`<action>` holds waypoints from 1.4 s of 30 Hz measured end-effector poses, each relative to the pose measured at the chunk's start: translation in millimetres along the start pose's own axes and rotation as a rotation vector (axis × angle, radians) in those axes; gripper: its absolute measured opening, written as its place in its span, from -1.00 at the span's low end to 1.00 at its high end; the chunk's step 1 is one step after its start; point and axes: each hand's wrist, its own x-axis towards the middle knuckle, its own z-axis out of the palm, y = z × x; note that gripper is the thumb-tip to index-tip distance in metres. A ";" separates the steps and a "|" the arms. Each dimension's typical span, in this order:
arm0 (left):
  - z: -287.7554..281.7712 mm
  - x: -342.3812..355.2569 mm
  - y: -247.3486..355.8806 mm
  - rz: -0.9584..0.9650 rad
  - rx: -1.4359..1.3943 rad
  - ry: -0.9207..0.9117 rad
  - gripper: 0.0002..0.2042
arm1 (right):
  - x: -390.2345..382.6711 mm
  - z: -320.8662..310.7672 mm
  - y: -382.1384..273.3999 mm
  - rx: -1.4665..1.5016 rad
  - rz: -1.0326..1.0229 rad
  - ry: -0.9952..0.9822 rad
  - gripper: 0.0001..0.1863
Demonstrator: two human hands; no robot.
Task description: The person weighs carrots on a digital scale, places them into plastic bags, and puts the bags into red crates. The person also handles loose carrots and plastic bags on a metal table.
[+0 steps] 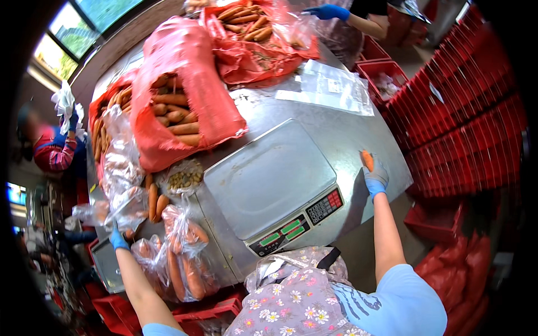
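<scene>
Head view, quick Q: where's the carrot?

– R of the scale, by the metal table's R edge, in the R hand.

– Grip?

– Gloved fingers closed round it, one end poking out. L hand is at a plastic bag, other side of the scale; can't tell if it's pinching or just touching.

– How far along?

– Partway, I'd judge. Done: some carrots are in filled bags L of the scale. Left: lots loose in the red sacks, plus the one in hand, unbagged.

– Which way's it point?

– Long axis approx. away from the person, free end leaning slightly L. Tip vs. crown: can't tell.
</scene>
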 end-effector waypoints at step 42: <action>179.5 -641.8 145.3 0.294 -0.204 -1.601 -0.72 | -98.8 -101.9 -105.6 0.973 -0.282 0.041 -0.39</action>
